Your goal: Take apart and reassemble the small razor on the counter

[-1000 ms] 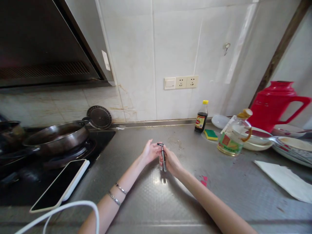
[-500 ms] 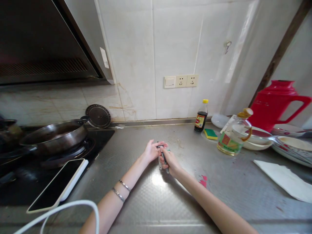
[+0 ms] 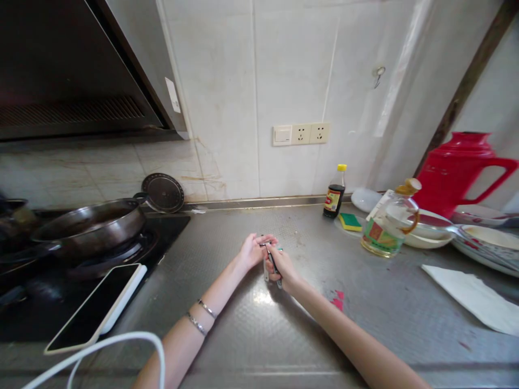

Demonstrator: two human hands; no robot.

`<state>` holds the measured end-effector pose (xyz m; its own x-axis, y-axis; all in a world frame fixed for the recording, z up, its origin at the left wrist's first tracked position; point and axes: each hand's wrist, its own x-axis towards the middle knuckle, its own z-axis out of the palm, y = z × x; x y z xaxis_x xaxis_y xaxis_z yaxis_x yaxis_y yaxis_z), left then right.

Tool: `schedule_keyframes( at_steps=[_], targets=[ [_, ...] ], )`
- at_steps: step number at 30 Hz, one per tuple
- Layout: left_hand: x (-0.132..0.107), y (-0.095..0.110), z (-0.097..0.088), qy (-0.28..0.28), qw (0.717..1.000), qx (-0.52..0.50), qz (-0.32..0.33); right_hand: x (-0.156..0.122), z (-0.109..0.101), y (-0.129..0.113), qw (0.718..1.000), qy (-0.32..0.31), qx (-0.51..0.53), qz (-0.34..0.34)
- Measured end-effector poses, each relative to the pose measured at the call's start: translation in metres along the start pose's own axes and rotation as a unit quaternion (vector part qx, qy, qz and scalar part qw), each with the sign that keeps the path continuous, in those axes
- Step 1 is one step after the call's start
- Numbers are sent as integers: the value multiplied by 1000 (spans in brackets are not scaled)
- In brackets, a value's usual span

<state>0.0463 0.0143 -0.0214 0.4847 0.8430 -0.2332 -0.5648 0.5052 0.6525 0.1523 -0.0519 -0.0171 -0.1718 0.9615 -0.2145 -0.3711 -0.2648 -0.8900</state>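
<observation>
Both of my hands meet over the middle of the metal counter (image 3: 227, 346). My right hand (image 3: 285, 270) is closed round a small hand tool (image 3: 275, 263) with dark and silver parts. Its exact kind is too small to make out. At its upper end a short dark crosspiece lies against the fingers of my left hand (image 3: 252, 252). That hand is turned partly palm up, its thumb apart and its fingers stretched toward the right hand. A light grey strip (image 3: 266, 271) points down between the hands; whether it belongs to the tool cannot be seen.
On the left are a steel pan (image 3: 93, 224) on the hob, a phone (image 3: 95, 308) and a white cable (image 3: 121, 337). Rightward stand a sauce bottle (image 3: 333, 197), a sponge (image 3: 350, 222), an oil jug (image 3: 383, 232), a red thermos (image 3: 458, 173), dishes (image 3: 486, 256) and white paper (image 3: 470, 297).
Hardly anything differs. Both hands stay in the same place on the tool, with only a slight shift at the fingers, and the view has moved a touch.
</observation>
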Motion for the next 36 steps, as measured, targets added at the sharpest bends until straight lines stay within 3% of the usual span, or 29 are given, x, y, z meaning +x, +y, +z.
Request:
schedule_keyframes(
  at_steps=[5, 9, 13, 19, 25, 28, 32, 33, 36],
  targets=[
    [-5, 14, -5, 52, 993, 107, 12, -3, -1, -5, 998, 1, -34, -60],
    [-14, 29, -12, 33, 978, 205, 9, -3, -3, -8, 994, -5, -61, -92],
    [-20, 33, -10, -8, 973, 229, 27, -4, -1, -8, 994, -3, -64, -84],
    [-19, 31, -6, 2, 971, 238, 33, -5, -2, -6, 994, -4, -71, -87],
    [-17, 33, -10, 74, 959, 262, 84, -2, -4, -5, 994, -18, -49, -94],
    [-13, 35, -20, 130, 908, 363, 165, -2, -5, -5, 994, -17, -47, -98],
    [-6, 38, -40, 205, 768, 541, 273, 0, -9, -9, 995, -15, -35, -94],
    [-6, 38, -44, 208, 746, 566, 283, 0, -10, -10, 995, -14, -29, -94],
    [-6, 38, -53, 204, 737, 577, 286, 2, -13, -13, 995, -8, -15, -98]
  ],
)
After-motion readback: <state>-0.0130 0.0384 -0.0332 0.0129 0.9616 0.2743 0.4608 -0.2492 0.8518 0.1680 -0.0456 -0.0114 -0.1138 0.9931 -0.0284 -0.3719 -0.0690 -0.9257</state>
